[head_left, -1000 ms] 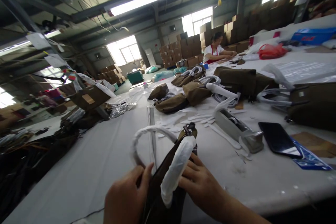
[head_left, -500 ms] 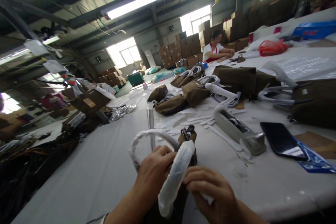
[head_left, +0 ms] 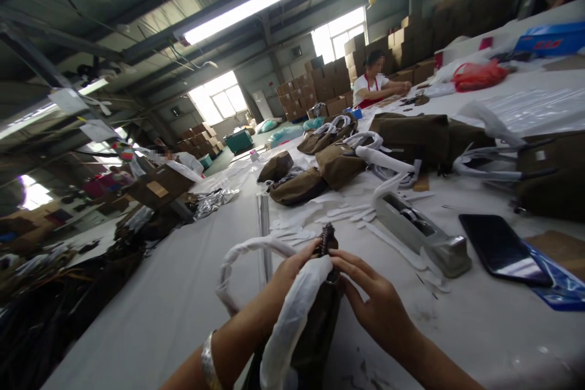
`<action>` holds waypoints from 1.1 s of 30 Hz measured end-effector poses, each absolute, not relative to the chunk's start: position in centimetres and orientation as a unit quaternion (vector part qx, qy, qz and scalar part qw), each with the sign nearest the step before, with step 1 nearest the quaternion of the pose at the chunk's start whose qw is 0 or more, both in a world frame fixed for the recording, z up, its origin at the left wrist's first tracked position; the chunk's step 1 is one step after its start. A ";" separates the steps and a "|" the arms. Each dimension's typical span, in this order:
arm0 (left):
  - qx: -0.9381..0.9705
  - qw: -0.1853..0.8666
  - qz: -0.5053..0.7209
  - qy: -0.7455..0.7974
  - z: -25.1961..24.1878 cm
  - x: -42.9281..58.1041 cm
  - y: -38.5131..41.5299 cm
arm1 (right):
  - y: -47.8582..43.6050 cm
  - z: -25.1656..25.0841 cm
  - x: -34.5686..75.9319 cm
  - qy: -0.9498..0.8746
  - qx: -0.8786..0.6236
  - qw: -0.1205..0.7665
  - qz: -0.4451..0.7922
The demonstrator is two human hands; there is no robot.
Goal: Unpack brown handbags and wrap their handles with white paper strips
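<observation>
An olive-brown handbag (head_left: 315, 332) stands on the table in front of me, its two handles wrapped in white. One wrapped handle (head_left: 292, 317) arches towards me, and the other loops out to the left. At the bag's far end a dark zipper end (head_left: 327, 236) sticks up. My left hand (head_left: 292, 271) reaches between the handles and grips the top edge by the zipper, its fingers partly hidden by the near handle. From the other side my right hand (head_left: 370, 289) pinches the same far end, with its fingertips close to the left ones.
A grey tape dispenser (head_left: 423, 234) stands to the right, with white strips beside it. Further right a black phone (head_left: 503, 250) lies on a blue packet (head_left: 555, 280). More brown bags (head_left: 338, 164) are heaped beyond. A co-worker (head_left: 372, 82) sits across the table.
Both hands have moved forward along the bag to its far end by the zipper. My left forearm now shows a bracelet, and the near handle tilts slightly to the left.
</observation>
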State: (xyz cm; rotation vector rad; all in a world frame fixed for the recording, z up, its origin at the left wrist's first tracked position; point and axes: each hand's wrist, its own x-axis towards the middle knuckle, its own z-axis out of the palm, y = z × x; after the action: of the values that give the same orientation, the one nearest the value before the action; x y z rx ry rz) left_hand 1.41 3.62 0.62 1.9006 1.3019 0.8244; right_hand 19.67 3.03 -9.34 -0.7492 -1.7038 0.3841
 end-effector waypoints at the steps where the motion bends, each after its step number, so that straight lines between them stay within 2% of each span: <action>1: 0.708 0.394 0.333 0.483 0.5 1.4 3.8 | 3.1 -9.5 19.7 -0.719 -0.318 0.589 0.189; 4: 0.579 0.550 0.414 0.436 0.6 1.9 3.9 | 3.3 -9.5 19.5 -0.682 -0.312 0.606 0.264; 6: 0.542 0.586 0.434 0.418 1.0 2.6 3.6 | 3.6 -9.2 19.5 -0.682 -0.314 0.608 0.259; 8: 0.576 0.589 0.408 0.393 1.3 3.5 3.4 | 3.9 -8.7 19.6 -0.702 -0.344 0.594 0.192; 12: 0.669 0.519 0.362 0.390 1.5 4.2 3.4 | 3.8 -7.1 20.8 -0.724 -0.443 0.529 0.014; 16: 0.740 0.361 0.322 0.468 2.1 2.8 2.6 | 2.7 -6.2 22.8 -0.727 -0.461 0.502 -0.083; 18: 0.773 0.283 0.300 0.482 2.7 1.7 1.5 | 1.7 -6.3 23.9 -0.764 -0.447 0.460 -0.069; 21: 0.807 0.225 0.243 0.488 3.2 0.1 -0.8 | 0.4 -6.8 25.7 -0.839 -0.383 0.387 0.000; 26: 0.792 0.191 0.077 0.575 1.5 -1.4 -3.8 | 0.7 -5.7 25.7 -0.799 -0.331 0.500 0.050; 29: 0.779 0.226 0.109 0.574 0.1 -1.9 -4.5 | 2.2 -3.6 23.7 -0.856 -0.211 0.459 0.114; 33: 0.762 0.329 0.225 0.510 -1.4 -2.1 -5.0 | 3.6 -1.4 21.8 -0.925 -0.175 0.296 0.164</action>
State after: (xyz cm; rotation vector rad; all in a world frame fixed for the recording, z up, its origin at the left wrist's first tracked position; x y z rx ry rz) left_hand -2.08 -5.05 -1.43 1.9933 1.3355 0.5896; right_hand 21.79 3.55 -1.36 -0.4658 -2.4593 0.4354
